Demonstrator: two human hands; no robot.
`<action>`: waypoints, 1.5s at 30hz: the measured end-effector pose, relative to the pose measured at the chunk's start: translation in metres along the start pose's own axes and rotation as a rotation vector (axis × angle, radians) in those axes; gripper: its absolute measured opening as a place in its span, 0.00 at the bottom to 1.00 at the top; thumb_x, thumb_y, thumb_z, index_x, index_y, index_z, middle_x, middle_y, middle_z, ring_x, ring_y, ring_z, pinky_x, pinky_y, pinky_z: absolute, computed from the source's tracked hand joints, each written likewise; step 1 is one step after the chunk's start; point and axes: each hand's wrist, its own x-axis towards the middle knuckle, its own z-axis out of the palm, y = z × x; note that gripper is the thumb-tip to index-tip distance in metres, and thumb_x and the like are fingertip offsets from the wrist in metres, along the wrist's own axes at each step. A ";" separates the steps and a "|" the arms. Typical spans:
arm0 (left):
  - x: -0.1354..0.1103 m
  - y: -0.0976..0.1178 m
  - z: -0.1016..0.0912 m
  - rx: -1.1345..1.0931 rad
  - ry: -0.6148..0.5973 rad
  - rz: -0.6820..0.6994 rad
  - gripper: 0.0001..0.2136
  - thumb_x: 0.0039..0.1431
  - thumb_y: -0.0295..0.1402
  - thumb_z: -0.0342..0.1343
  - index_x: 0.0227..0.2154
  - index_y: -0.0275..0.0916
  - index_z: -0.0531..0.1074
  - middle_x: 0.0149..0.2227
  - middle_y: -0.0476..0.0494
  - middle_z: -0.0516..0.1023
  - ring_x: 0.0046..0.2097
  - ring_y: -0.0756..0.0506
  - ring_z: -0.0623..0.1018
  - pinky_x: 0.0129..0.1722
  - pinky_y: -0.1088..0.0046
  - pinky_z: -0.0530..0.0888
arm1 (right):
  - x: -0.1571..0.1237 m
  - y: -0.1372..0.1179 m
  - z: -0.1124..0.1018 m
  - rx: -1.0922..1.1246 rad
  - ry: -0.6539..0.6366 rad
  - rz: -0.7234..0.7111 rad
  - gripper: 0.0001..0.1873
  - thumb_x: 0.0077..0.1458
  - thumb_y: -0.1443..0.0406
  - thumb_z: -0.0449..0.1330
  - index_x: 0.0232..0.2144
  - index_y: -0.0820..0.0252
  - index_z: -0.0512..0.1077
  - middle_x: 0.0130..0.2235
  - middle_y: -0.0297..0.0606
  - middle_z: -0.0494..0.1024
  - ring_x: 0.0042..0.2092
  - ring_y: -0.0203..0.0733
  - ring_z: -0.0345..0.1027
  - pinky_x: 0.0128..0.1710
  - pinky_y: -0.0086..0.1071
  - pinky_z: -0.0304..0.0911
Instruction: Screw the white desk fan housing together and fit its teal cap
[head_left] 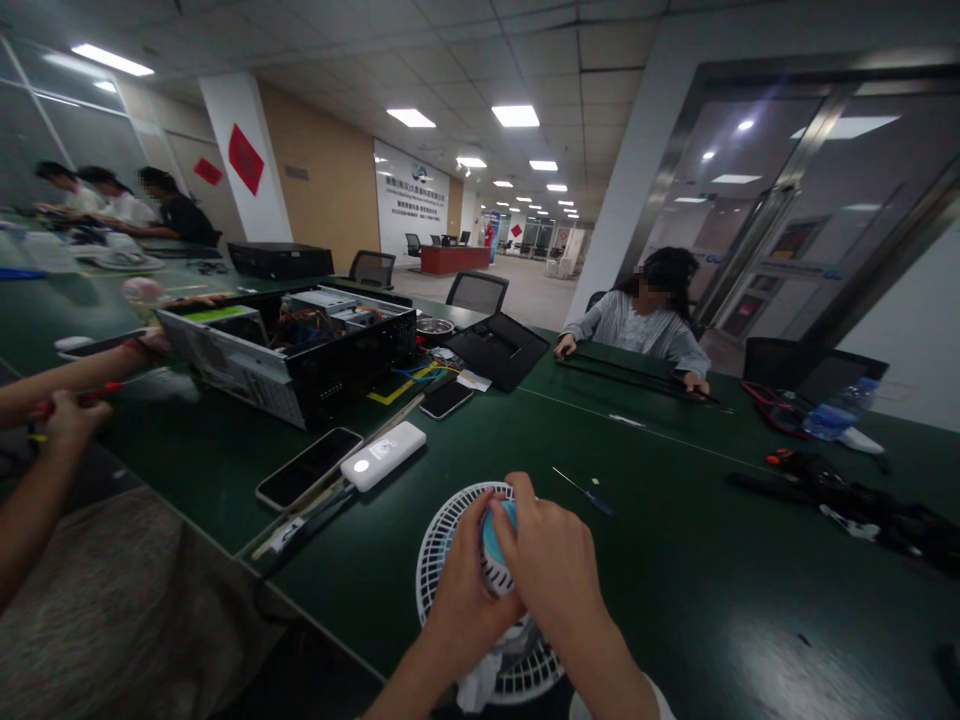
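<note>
Near the front edge of the table, a white round slatted grille [439,530], like the guard of a small fan, lies below my hands. Above it is a white slotted piece with a light-blue round top [499,532]. My left hand [474,585] curls around its left side, thumb and fingers pressed to it. From the right, my right hand [553,555] grips it with bent fingers near the blue top. Some crumpled whitish material [480,680] hangs beneath my left hand. My hands hide much of the held piece and the grille's middle.
A screwdriver [592,495] lies beyond my right hand. To the left are a white power bank [384,457], a phone [309,470] and an open computer case [300,365], with a co-worker's hands [71,415] nearby. Another person [637,320] handles a dark frame across the table.
</note>
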 end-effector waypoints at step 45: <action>0.001 0.005 0.000 0.012 0.011 -0.011 0.35 0.47 0.32 0.61 0.56 0.41 0.50 0.59 0.37 0.59 0.60 0.37 0.60 0.60 0.51 0.56 | -0.006 0.038 -0.015 0.332 0.093 -0.467 0.13 0.56 0.73 0.52 0.40 0.56 0.71 0.44 0.41 0.73 0.47 0.44 0.64 0.47 0.40 0.60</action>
